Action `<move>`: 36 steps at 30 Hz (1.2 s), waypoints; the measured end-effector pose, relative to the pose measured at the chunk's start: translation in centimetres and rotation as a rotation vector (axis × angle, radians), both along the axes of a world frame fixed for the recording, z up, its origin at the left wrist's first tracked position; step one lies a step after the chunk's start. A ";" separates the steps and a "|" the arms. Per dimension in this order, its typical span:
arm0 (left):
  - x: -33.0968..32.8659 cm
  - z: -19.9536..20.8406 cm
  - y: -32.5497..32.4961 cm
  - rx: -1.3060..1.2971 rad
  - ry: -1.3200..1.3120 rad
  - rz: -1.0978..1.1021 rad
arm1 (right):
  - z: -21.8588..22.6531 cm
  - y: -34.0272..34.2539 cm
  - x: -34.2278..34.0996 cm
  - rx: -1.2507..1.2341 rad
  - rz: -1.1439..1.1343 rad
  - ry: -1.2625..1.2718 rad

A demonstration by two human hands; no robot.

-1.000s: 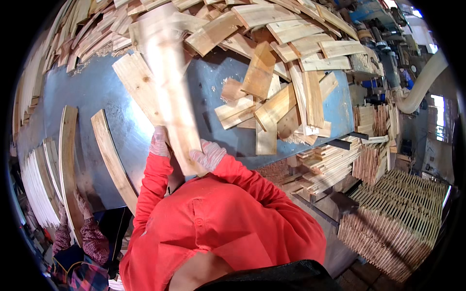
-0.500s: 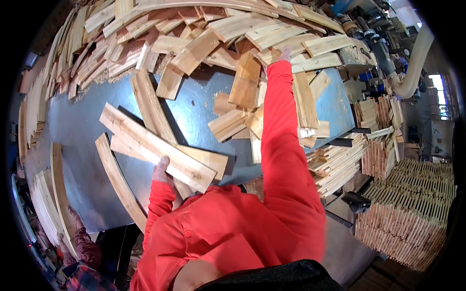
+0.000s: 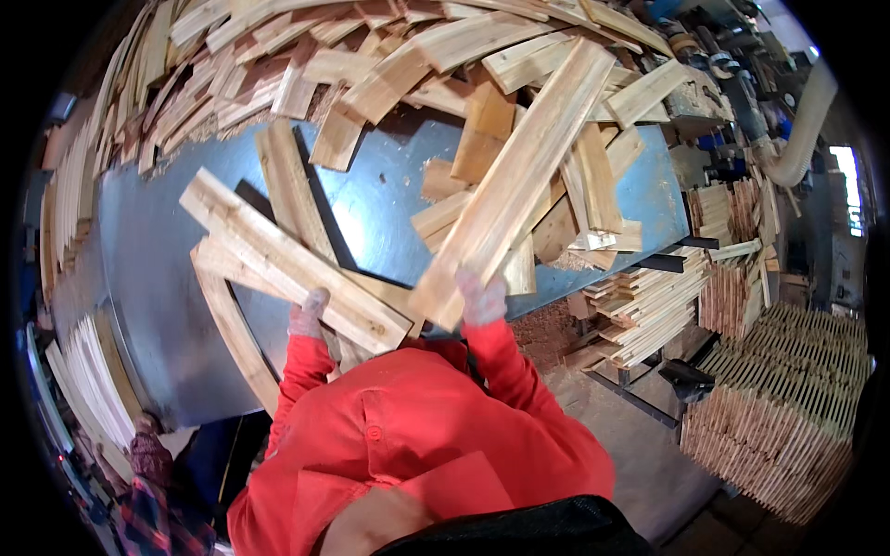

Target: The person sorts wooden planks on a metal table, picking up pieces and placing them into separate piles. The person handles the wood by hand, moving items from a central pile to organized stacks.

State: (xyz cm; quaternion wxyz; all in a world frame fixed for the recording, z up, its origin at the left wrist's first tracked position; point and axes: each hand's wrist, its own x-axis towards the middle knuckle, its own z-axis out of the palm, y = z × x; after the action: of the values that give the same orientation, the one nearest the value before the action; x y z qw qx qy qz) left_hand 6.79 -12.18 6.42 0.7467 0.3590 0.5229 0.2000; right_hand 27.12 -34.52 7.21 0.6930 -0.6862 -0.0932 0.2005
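My left hand point(image 3: 309, 313), in a pale glove, is closed on the near end of a light wooden board point(image 3: 278, 255), which slants away to the far left. Other boards lie under and beside it. My right hand point(image 3: 482, 296) grips the near end of a long plank point(image 3: 524, 171) tilted up to the far right, its thumb side on the edge. Beneath that plank, short board pieces lie across each other, among them a darker brown one point(image 3: 484, 120). A curved-looking board point(image 3: 232, 324) rests left of my left hand, over the table's near edge.
A large heap of loose boards point(image 3: 389, 69) covers the far side of the metal table point(image 3: 158, 269). At the right stand stacked slats point(image 3: 769, 417) and a pile of boards point(image 3: 649, 310). A co-worker's gloved hands point(image 3: 146, 426) are beside boards at the lower left.
My right hand has drawn back from the far heap toward my body, bringing a long plank with it. My left hand keeps its board, nearly in place.
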 end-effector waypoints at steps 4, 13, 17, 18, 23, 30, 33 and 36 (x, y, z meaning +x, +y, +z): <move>-0.3 1.7 0.4 0.212 0.162 -0.122 | 4.4 -3.2 -4.1 -0.563 0.170 -0.138; -2.0 -4.5 4.5 0.198 0.379 -0.083 | 0.7 6.0 -9.1 -1.116 0.736 -0.727; -3.3 -7.9 4.3 0.124 0.058 0.009 | 0.3 7.3 -7.9 -1.103 0.940 -0.615; -3.9 -8.0 4.2 0.091 0.047 0.027 | 0.0 7.0 -6.6 -1.036 0.961 -0.546; -3.5 -9.4 5.5 0.147 0.178 -0.036 | 0.4 7.5 -5.2 -0.977 1.127 -0.261; -0.3 -4.4 6.3 -0.149 0.106 0.118 | -9.0 5.7 -7.2 -0.614 0.993 -0.195; 1.5 -2.8 5.4 0.124 0.179 0.115 | -14.0 4.8 -4.7 -0.350 0.989 0.289; 2.8 -0.5 5.2 0.277 0.147 0.095 | -12.2 7.3 -5.3 -0.118 0.805 1.014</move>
State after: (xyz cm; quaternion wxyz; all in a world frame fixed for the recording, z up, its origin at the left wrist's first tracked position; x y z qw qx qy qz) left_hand 9.59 -6.94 5.90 0.6396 0.4470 0.5600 0.2784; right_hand 21.87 -27.21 -4.95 0.4829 -0.4547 0.0068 0.7484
